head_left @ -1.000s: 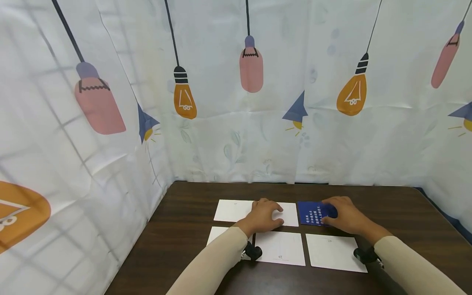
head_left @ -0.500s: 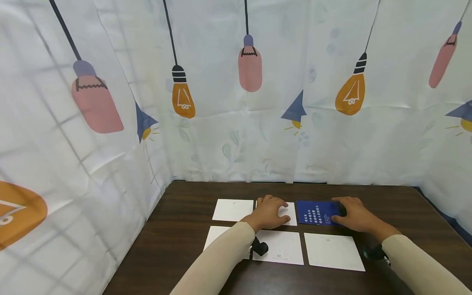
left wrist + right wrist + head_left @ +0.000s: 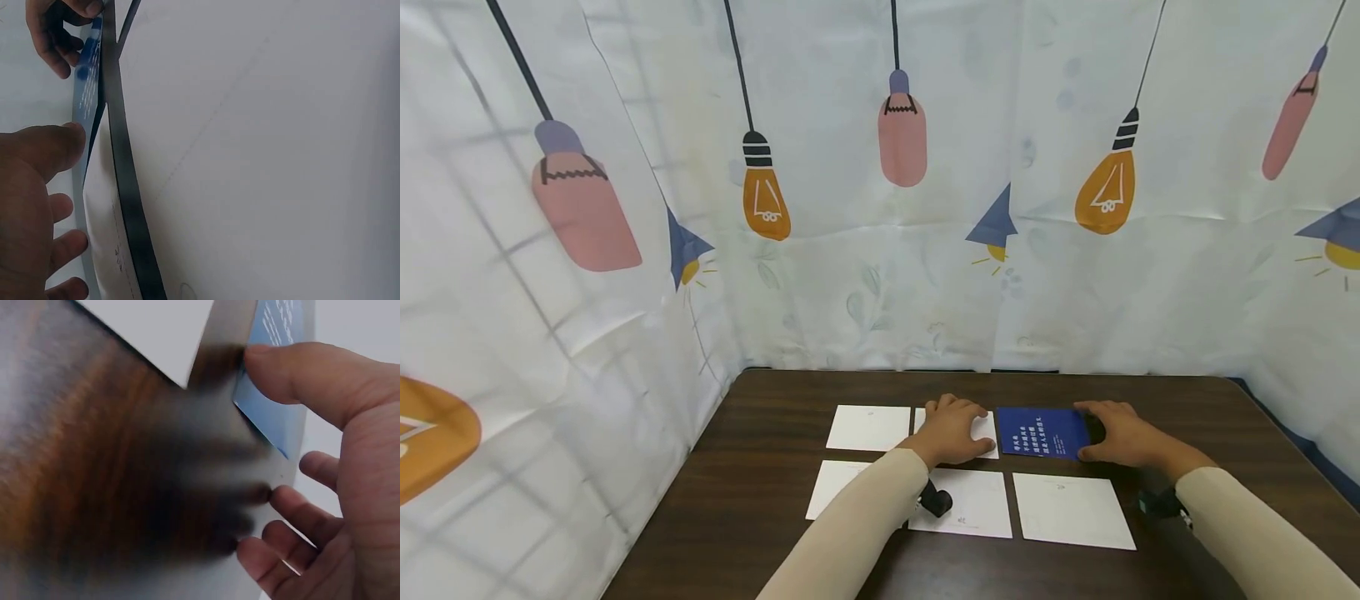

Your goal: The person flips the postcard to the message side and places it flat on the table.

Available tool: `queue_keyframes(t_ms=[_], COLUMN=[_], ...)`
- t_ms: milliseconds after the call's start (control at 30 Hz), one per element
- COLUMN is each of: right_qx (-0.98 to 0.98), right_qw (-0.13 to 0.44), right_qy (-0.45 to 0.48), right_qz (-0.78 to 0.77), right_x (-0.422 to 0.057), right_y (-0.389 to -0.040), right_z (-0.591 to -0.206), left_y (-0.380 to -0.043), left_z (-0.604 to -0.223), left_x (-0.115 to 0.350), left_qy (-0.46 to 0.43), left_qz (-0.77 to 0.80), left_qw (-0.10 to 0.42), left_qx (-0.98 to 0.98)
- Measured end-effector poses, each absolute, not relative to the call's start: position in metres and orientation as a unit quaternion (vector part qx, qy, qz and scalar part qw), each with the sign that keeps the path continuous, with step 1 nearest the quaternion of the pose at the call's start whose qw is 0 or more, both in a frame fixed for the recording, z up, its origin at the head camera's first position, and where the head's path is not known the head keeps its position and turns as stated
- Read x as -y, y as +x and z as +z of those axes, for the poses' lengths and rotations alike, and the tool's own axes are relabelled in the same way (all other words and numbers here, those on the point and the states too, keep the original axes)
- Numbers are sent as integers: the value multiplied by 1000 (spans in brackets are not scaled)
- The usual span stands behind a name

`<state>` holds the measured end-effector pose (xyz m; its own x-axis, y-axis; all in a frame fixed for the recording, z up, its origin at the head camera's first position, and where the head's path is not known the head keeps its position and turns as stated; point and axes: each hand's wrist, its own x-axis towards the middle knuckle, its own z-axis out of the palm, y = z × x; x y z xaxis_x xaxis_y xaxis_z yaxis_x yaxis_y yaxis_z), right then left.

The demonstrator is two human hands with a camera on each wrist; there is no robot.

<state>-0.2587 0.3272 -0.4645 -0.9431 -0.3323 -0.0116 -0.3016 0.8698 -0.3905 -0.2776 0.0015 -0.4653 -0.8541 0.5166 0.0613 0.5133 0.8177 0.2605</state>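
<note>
A blue card with white lettering (image 3: 1037, 433) lies flat at the right end of the back row of cards. My right hand (image 3: 1123, 433) is at its right end, fingers by the far corner and thumb by the near one. In the right wrist view the thumb (image 3: 272, 369) overlaps the card's edge, while the other fingers are spread and loosely bent. Over the white card (image 3: 983, 429) just left of the blue one is my left hand (image 3: 951, 429), thumb and fingers apart and nothing gripped. In the left wrist view its thumb (image 3: 69, 140) points at the blue card.
Another white card (image 3: 868, 427) lies back left. In front lie three more white cards: left (image 3: 835, 483), middle (image 3: 981, 504) and right (image 3: 1071, 510), all on a dark wooden table (image 3: 790, 425). A white curtain (image 3: 850, 317) with printed lamps surrounds the table's far and left sides.
My right hand has slid rightwards, uncovering more of the blue card, then stayed at its right end. My left hand has shifted slightly right, uncovering the back left card. The head view has turned slightly right.
</note>
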Motion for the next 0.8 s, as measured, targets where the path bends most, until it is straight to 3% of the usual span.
queue_keyframes(t_ms=[367, 800], right_qx=[-963, -967], right_qw=[90, 109], right_qy=[-167, -160], right_qz=[-192, -167], right_x=[-327, -325], right_y=[-268, -273], right_z=[-450, -448], left_y=[-280, -282], left_z=[-463, -468], left_x=[-18, -30], left_qy=[241, 212], left_qz=[124, 99], left_qw=[20, 26], left_qx=[-962, -972])
